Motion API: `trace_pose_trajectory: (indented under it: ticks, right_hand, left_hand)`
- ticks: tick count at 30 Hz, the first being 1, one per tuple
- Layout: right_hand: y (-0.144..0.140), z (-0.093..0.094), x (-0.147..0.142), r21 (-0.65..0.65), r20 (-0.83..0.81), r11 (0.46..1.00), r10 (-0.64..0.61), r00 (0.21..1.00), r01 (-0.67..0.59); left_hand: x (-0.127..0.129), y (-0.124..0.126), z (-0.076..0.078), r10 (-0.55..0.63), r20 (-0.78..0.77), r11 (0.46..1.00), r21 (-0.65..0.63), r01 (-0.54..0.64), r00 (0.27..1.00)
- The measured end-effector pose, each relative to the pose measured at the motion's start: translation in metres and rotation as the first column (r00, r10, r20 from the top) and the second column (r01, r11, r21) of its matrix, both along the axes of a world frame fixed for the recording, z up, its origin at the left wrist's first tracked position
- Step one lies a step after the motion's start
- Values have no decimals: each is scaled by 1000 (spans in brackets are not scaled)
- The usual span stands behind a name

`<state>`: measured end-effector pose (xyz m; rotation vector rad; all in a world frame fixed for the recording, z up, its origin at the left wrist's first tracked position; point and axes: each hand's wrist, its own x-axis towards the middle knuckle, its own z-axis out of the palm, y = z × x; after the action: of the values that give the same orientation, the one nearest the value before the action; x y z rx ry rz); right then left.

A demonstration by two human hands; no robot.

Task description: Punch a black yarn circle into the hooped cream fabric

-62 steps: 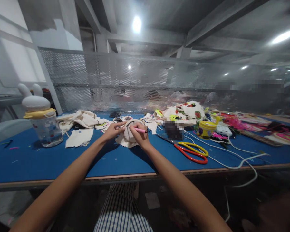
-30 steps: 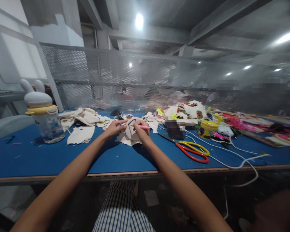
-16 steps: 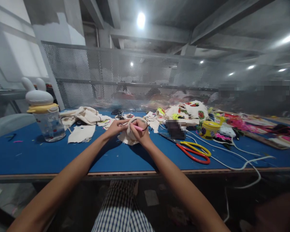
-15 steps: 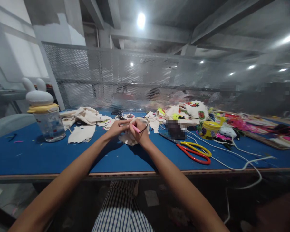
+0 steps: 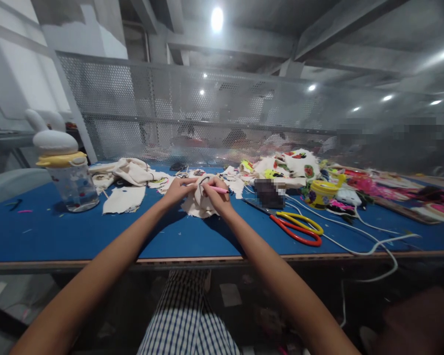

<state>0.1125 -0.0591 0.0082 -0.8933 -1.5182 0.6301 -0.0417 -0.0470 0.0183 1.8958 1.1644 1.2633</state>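
Between my hands, a piece of cream cloth point(image 5: 200, 208) is held up just above the blue table, with a dark strand or line across its upper part. My left hand point(image 5: 179, 191) grips the cloth's left side, thumb and fingers closed on it. In my right hand point(image 5: 218, 198) is a slim pink pen-like tool point(image 5: 219, 190), lying sideways across the fingers against the cloth; its working tip is hidden. To the right of my right hand lie large scissors point(image 5: 299, 228) with one red and one yellow handle loop.
A rabbit-eared water bottle point(image 5: 71, 182) stands at the left near a flat cream cloth scrap point(image 5: 124, 199). A yellow tub point(image 5: 321, 193), white cords point(image 5: 370, 256) and colourful fabric piles point(image 5: 299, 165) lie to the right. Behind rises a perforated metal screen point(image 5: 192, 108).
My right hand has turned, and the pink tool has swung from slanting toward me to lying nearly level, pointing right. More of the cloth's face shows. The view has shifted slightly.
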Motion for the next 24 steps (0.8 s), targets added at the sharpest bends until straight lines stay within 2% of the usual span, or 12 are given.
trace_pose_trajectory:
  ticks: [7,13,24]
  right_hand:
    - [-4,4,-1,-24,14,998,-57,998,58]
    - [-11,4,-1,89,71,991,-102,992,96]
    - [-12,7,2,-12,49,991,-129,990,130]
  left_hand:
    - [2,-4,2,-32,72,999,-32,35,997]
    - [3,-5,2,-22,113,999,-38,27,993]
    - [5,-7,1,-11,166,994,-102,28,986]
